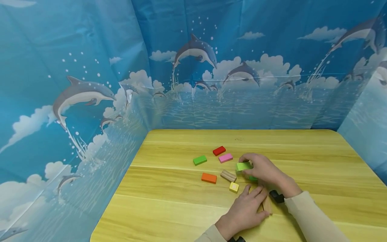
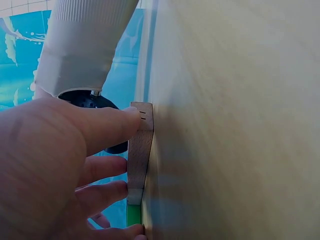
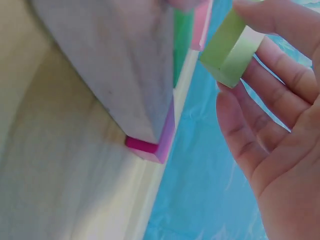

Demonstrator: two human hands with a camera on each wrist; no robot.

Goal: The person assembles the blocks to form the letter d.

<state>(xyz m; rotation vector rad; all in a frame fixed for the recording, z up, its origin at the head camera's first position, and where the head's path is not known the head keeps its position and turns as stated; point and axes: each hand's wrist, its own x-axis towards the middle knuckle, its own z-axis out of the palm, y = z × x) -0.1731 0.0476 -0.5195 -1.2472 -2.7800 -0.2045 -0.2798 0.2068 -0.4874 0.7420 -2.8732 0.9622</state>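
My right hand (image 1: 266,170) pinches a light green block (image 1: 244,166) between thumb and fingertips; in the right wrist view that block (image 3: 231,50) is tilted and apart from the other pieces. Just nearer, my left hand (image 1: 245,211) rests on a plain wooden block (image 1: 267,205) lying on the table. The left wrist view has the left thumb and fairly straight fingers along the wood (image 2: 139,160), with a green block (image 2: 133,215) at its far end. Beyond a large wooden piece (image 3: 115,60), a magenta block (image 3: 162,140) shows in the right wrist view.
Left of the hands lie a yellow block (image 1: 234,187), a grooved wooden block (image 1: 228,175), an orange block (image 1: 209,178) and a green block (image 1: 200,160). Pink (image 1: 225,158) and red (image 1: 219,151) blocks lie farther back. A dolphin-print curtain (image 1: 242,107) hangs behind the table (image 1: 157,208).
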